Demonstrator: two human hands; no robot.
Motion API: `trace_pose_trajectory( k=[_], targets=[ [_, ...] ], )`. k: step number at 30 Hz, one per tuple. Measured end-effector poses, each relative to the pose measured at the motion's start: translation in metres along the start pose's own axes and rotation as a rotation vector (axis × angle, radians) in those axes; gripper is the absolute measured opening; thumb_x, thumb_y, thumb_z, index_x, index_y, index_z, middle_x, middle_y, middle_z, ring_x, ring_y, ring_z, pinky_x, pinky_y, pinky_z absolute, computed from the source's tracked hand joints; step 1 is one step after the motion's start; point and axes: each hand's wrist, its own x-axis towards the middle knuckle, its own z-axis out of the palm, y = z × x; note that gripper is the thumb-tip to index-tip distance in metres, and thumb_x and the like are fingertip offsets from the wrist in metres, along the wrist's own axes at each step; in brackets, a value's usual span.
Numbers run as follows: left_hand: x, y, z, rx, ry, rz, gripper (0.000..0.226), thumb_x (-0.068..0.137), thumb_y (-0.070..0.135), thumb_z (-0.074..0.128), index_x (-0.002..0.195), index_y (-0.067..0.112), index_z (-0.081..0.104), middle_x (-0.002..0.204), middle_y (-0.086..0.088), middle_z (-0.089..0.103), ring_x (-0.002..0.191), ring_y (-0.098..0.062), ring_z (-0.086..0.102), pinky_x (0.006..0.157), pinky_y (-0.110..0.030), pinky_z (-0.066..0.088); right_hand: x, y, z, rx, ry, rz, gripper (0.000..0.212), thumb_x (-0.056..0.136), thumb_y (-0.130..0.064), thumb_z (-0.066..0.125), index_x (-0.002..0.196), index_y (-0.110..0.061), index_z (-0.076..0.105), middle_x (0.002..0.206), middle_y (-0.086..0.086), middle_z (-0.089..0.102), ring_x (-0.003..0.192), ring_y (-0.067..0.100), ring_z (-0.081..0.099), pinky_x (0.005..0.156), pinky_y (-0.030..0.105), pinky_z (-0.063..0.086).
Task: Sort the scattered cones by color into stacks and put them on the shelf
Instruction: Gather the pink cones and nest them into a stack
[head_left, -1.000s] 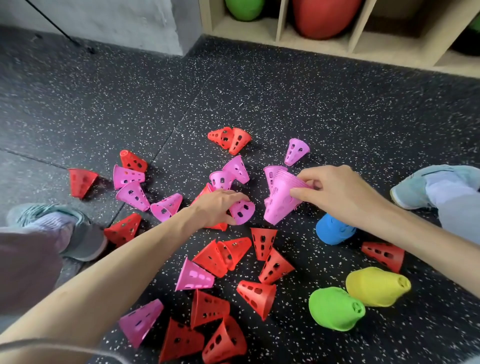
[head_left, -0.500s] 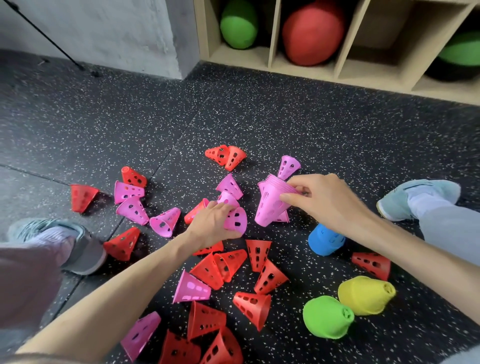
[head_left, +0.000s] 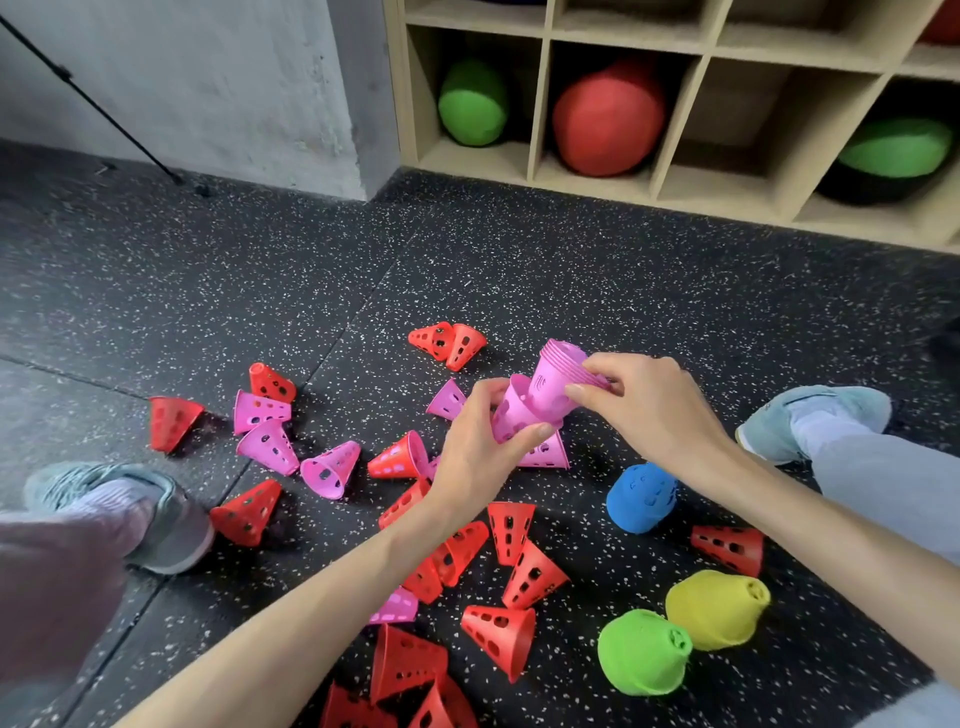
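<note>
Cones lie strewn over the speckled black floor (head_left: 571, 270) across the lower middle of the frame, red and pink ones tipped on their sides. Biggest of all, the wooden shelf (head_left: 540, 104) fills the upper right, with a green ball (head_left: 472, 101), a red ball (head_left: 608, 117) and another green one in its cubbies. Lower right sit three finished stacks: blue stack (head_left: 641, 496), yellow stack (head_left: 717, 608) and green stack (head_left: 644, 652). At centre frame, held off the floor, is the pink stack (head_left: 553, 382), tilted with its wide rims up and to the right. The right hand (head_left: 644, 405) pinches those rims, fingers curled over the top edge. Just below and left of it, the left hand (head_left: 478, 447) grips a single pink cone (head_left: 511, 415), whose open mouth meets the stack's narrow end; thumb underneath, fingers wrapped above. A loose pink cone lies beneath them.
</note>
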Motion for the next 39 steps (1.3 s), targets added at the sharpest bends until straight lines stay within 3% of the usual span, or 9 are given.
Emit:
trace_pose_trajectory(
  k=[2, 6, 12, 17, 20, 23, 30, 34, 39],
  targets=[
    [-0.001, 0.009, 0.008, -0.051, 0.041, 0.026, 0.065, 0.083, 0.060, 0.073, 0.134, 0.027, 0.050, 0.124, 0.013, 0.064, 0.113, -0.007, 0.062, 0.095, -0.035, 0.053, -0.002, 0.003, 0.001, 0.043, -0.033, -0.006, 0.038, 0.096, -0.052, 0.061, 0.073, -0.022, 0.061, 0.061, 0.001, 0.061, 0.054, 0.015, 0.052, 0.059, 0.034, 0.042],
    [-0.002, 0.025, 0.014, -0.059, 0.080, 0.078, 0.047, 0.091, 0.030, 0.075, 0.133, 0.027, 0.055, 0.123, 0.018, 0.062, 0.115, -0.003, 0.059, 0.095, -0.027, 0.049, 0.000, 0.007, 0.006, 0.086, -0.084, 0.004, 0.045, 0.100, -0.047, 0.057, 0.069, -0.015, 0.057, 0.054, 0.000, 0.051, 0.049, 0.013, 0.040, 0.054, 0.033, 0.033],
    [-0.003, 0.034, 0.015, -0.083, 0.158, 0.081, 0.049, 0.090, 0.034, 0.077, 0.134, 0.029, 0.058, 0.124, 0.017, 0.064, 0.118, -0.008, 0.060, 0.098, -0.036, 0.052, 0.003, 0.006, 0.002, 0.158, -0.093, 0.030, 0.041, 0.101, -0.043, 0.058, 0.067, -0.020, 0.056, 0.052, -0.007, 0.045, 0.047, 0.006, 0.037, 0.051, 0.026, 0.028],
    [-0.004, 0.041, 0.017, -0.072, 0.181, 0.117, 0.052, 0.085, 0.035, 0.083, 0.130, 0.027, 0.058, 0.122, 0.015, 0.062, 0.116, -0.009, 0.058, 0.096, -0.032, 0.050, 0.003, 0.005, 0.003, 0.192, -0.127, 0.029, 0.033, 0.095, -0.051, 0.063, 0.079, -0.022, 0.070, 0.063, 0.000, 0.062, 0.051, 0.007, 0.048, 0.050, 0.021, 0.035],
    [0.000, 0.035, 0.015, -0.078, 0.114, 0.132, 0.056, 0.083, 0.035, 0.085, 0.130, 0.030, 0.057, 0.121, 0.015, 0.063, 0.109, -0.008, 0.061, 0.090, -0.029, 0.051, 0.002, 0.006, 0.002, 0.189, -0.109, 0.040, 0.029, 0.095, -0.049, 0.064, 0.081, -0.026, 0.073, 0.071, 0.002, 0.069, 0.064, 0.021, 0.062, 0.061, 0.034, 0.047],
    [0.006, 0.024, 0.005, -0.047, 0.011, 0.119, 0.062, 0.079, 0.033, 0.087, 0.133, 0.031, 0.057, 0.117, 0.018, 0.063, 0.100, -0.002, 0.060, 0.079, -0.018, 0.048, 0.003, 0.008, 0.002, 0.163, -0.079, 0.061, 0.032, 0.095, -0.049, 0.064, 0.079, -0.023, 0.071, 0.069, 0.005, 0.066, 0.059, 0.019, 0.056, 0.058, 0.034, 0.041],
    [0.024, -0.043, -0.025, 0.169, -0.067, -0.001, 0.066, 0.078, 0.060, 0.075, 0.136, 0.034, 0.055, 0.126, 0.020, 0.063, 0.115, 0.000, 0.058, 0.095, -0.029, 0.050, 0.008, 0.019, 0.012, 0.063, -0.060, 0.167, 0.037, 0.097, -0.049, 0.062, 0.093, -0.013, 0.073, 0.059, -0.001, 0.053, 0.046, 0.009, 0.038, 0.048, 0.025, 0.030],
    [0.036, -0.087, -0.040, 0.434, -0.172, -0.067, 0.066, 0.087, 0.040, 0.079, 0.144, 0.022, 0.051, 0.140, 0.003, 0.056, 0.130, -0.015, 0.051, 0.108, -0.032, 0.041, 0.010, 0.021, 0.015, 0.044, -0.083, 0.172, 0.037, 0.097, -0.049, 0.062, 0.089, -0.015, 0.072, 0.062, 0.003, 0.061, 0.049, 0.011, 0.045, 0.051, 0.028, 0.033],
    [0.038, -0.117, -0.041, 0.638, -0.286, -0.112, 0.071, 0.086, 0.030, 0.078, 0.149, 0.018, 0.046, 0.144, -0.005, 0.055, 0.131, -0.027, 0.053, 0.107, -0.035, 0.038, 0.009, 0.023, 0.021, 0.054, -0.123, 0.190, 0.033, 0.096, -0.049, 0.062, 0.081, -0.021, 0.069, 0.059, -0.002, 0.060, 0.057, 0.019, 0.058, 0.063, 0.031, 0.047]
  ],
)
